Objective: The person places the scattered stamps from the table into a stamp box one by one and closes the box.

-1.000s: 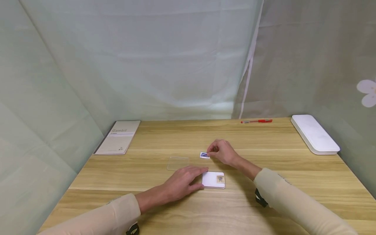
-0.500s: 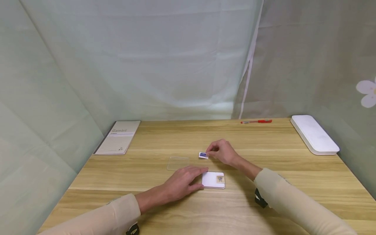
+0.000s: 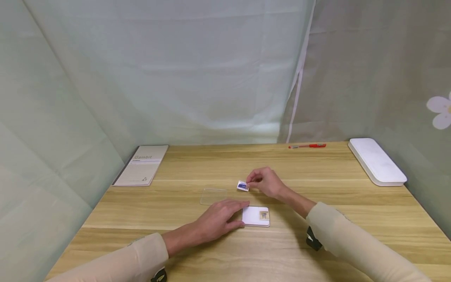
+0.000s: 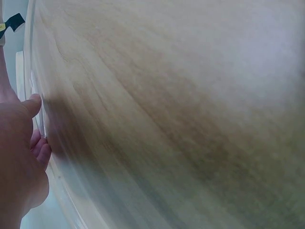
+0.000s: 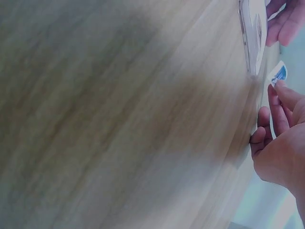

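- Blue stamp: at 11 o'clock from the white box, tilted, in the grip of the right hand, which pinches one edge, probably so the picture is left uncovered and the paper unbent.
- White box: flat on the counter; the left hand holds its 9 o'clock end, thumb and finger at separate corners, I'd guess against sliding.
- Brown stamp: on the box's 3 o'clock end, away from those fingers.
- Clear plastic sheet: at 10 o'clock from the box, perhaps lying apart so the top is reachable.
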### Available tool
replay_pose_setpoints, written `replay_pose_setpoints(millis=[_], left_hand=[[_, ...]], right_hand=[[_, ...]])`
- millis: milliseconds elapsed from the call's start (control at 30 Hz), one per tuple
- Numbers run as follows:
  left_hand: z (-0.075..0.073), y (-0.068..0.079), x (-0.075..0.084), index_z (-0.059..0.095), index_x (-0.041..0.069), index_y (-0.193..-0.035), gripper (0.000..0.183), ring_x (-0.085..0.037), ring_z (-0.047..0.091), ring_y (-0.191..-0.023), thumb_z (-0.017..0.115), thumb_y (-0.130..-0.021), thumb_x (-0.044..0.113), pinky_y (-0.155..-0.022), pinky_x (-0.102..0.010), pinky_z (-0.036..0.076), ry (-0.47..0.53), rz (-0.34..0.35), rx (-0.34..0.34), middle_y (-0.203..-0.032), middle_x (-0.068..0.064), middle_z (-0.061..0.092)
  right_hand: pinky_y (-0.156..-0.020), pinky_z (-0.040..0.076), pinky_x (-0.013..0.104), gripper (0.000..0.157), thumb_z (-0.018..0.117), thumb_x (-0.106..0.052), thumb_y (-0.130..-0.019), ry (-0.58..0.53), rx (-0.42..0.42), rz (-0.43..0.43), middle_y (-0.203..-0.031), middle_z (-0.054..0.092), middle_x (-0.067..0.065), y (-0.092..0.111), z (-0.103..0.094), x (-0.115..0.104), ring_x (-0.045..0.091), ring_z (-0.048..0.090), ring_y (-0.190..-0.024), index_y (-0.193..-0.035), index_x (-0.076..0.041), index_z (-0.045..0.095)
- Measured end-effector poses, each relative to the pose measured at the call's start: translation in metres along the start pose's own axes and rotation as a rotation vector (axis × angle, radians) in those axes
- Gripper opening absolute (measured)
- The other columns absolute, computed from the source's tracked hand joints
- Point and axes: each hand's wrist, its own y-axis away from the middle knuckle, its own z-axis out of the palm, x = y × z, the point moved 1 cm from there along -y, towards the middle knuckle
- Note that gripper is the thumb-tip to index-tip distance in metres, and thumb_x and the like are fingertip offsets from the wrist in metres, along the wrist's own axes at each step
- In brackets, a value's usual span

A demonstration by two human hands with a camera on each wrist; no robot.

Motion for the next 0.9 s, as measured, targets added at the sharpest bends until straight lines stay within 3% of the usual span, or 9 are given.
replay_pose_setpoints(millis=[267, 500, 667, 900], left_hand=[[0.000, 0.000, 0.000, 0.057, 0.007, -0.152, 0.061, -0.021, 0.060, -0.136, 0.077, -0.099, 0.032, -0.115, -0.041, 0.049, 0.001, 0.007, 0.003, -0.147, -0.008, 0.064], [0.000, 0.000, 0.000, 0.056, 0.006, -0.152, 0.062, -0.021, 0.060, -0.136, 0.077, -0.100, 0.032, -0.115, -0.041, 0.049, 0.008, 0.006, -0.004, -0.148, -0.008, 0.064], [0.000, 0.000, 0.000, 0.056, 0.007, -0.152, 0.062, -0.021, 0.060, -0.136, 0.077, -0.100, 0.032, -0.115, -0.042, 0.049, 0.009, 0.013, 0.003, -0.149, -0.007, 0.063], [0.002, 0.001, -0.001, 0.057, 0.008, -0.152, 0.061, -0.020, 0.060, -0.135, 0.077, -0.100, 0.032, -0.114, -0.041, 0.050, 0.007, 0.009, 0.004, -0.148, -0.006, 0.063]], right_hand=[[-0.063, 0.051, 0.019, 0.012, 0.081, 0.007, -0.088, -0.009, 0.007, -0.013, -0.085, 0.073, 0.004, 0.003, -0.001, -0.004, 0.014, 0.065, -0.076, -0.096, -0.001, 0.075], [-0.061, 0.047, 0.020, 0.007, 0.081, 0.003, -0.090, 0.012, -0.005, -0.030, -0.082, 0.074, 0.001, 0.006, -0.006, -0.008, 0.017, 0.062, -0.075, -0.095, -0.003, 0.079], [-0.064, 0.048, 0.022, 0.002, 0.080, -0.002, -0.093, 0.046, 0.007, -0.062, -0.083, 0.076, 0.005, 0.010, -0.013, -0.014, 0.019, 0.064, -0.077, -0.095, -0.002, 0.080], [-0.065, 0.047, 0.025, 0.006, 0.079, -0.006, -0.096, 0.060, -0.007, -0.084, -0.085, 0.076, 0.013, 0.016, -0.022, -0.020, 0.020, 0.066, -0.078, -0.095, 0.000, 0.079]])
